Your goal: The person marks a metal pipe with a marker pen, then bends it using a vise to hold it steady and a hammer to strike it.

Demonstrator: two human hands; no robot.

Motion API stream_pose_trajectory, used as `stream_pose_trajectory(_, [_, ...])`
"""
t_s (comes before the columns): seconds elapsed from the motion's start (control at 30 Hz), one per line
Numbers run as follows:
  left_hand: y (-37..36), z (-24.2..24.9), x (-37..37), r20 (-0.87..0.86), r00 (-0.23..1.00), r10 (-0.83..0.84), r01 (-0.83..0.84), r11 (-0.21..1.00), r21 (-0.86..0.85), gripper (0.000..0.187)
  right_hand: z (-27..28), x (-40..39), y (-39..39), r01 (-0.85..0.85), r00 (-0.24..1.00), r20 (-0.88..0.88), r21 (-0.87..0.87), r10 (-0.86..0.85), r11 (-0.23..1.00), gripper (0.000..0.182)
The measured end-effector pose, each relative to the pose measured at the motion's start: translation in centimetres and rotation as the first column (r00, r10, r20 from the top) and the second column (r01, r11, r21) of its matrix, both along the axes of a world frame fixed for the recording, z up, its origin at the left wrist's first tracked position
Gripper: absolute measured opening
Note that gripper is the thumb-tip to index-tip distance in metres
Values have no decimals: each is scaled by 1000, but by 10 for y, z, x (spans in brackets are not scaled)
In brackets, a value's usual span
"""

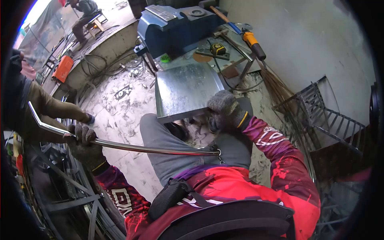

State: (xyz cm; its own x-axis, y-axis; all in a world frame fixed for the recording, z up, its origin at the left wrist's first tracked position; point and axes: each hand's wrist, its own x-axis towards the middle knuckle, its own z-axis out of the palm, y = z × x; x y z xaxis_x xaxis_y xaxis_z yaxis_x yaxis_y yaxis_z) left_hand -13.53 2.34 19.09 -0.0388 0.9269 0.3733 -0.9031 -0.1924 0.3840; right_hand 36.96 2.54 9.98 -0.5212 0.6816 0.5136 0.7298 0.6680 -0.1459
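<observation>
Gripping bent metal rod (132, 146) in left hand (86, 146) | right hand (226, 110) closed on sheet-metal panel (186, 90) edge

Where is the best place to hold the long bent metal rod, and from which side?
Grip the metal rod on its straight shaft, close to the bend, coming from above, as the left hand does; the long straight part probably gives leverage, while the angled end would likely twist.

bare floor (120, 94) left of metal sheet (186, 90), workbench (224, 52) blocks beyond
</observation>
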Motion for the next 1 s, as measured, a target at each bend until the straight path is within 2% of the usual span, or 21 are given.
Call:
stream_pose_trajectory(0.03, [2, -2, 6, -1, 1000, 17, -17, 1000, -9, 28, -4, 5, 7, -7, 1000, -2, 52, 7, 999, 21])
stream_pose_trajectory(0.2, [18, -2, 14, -10, 999, -42, 42, 999, 0, 29, -5, 15, 30, 32, 998, 59, 81, -37, 996, 21])
stream_pose_trajectory(0.23, [22, -3, 16, -10, 997, -82, 82, 996, 16, 30, 2, 18, 36, -1, 998, 59, 104, -5, 995, 21])
stream_pose_trajectory(0.37, [33, -4, 31, -39, 997, -74, 73, 997, -12, 29, 19, 31, 71, -77, 997, 28, 155, 73, 985, 23])
stream_pose_trajectory(0.53, [36, 11, 49, -19, 993, -117, 117, 993, -16, 19, -8, 37, 93, 30, 997, 76, -89, -24, 996, 21])
stream_pose_trajectory(0.57, [37, 12, 49, -21, 993, -117, 116, 993, -34, 19, -14, 39, 93, 30, 997, 72, -107, -22, 994, 21])
stream_pose_trajectory(0.63, [41, 14, 49, -60, 991, -123, 124, 992, 2, 17, -26, 46, 91, 60, 980, 197, -88, -41, 994, 21])
stream_pose_trajectory(0.67, [45, 9, 42, -98, 991, -90, 88, 996, -16, 24, -30, 47, 88, 102, 982, 168, -91, -86, 991, 21])
stream_pose_trajectory(0.73, [51, 13, 46, -92, 989, -118, 116, 993, -27, 25, -33, 50, 89, 108, 981, 169, -85, -92, 990, 21])
stream_pose_trajectory(0.83, [63, 42, 41, -82, 982, -171, 165, 983, -78, 28, -31, 49, 88, 134, 981, 159, -125, -113, 983, 22])
stream_pose_trajectory(0.9, [75, 72, 33, -270, 944, -193, 184, 981, -55, 28, -32, 49, 85, 120, 986, 115, 30, -123, 992, 23])
stream_pose_trajectory(0.93, [80, 94, 27, -368, 915, -162, 169, 986, -15, 28, -26, 49, 82, 144, 977, 162, -40, -135, 989, 26])
stream_pose_trajectory(1.0, [92, 142, 22, -544, 839, -3, 87, 988, 130, 27, -31, 50, 81, 168, 982, 91, -33, -165, 985, 31])
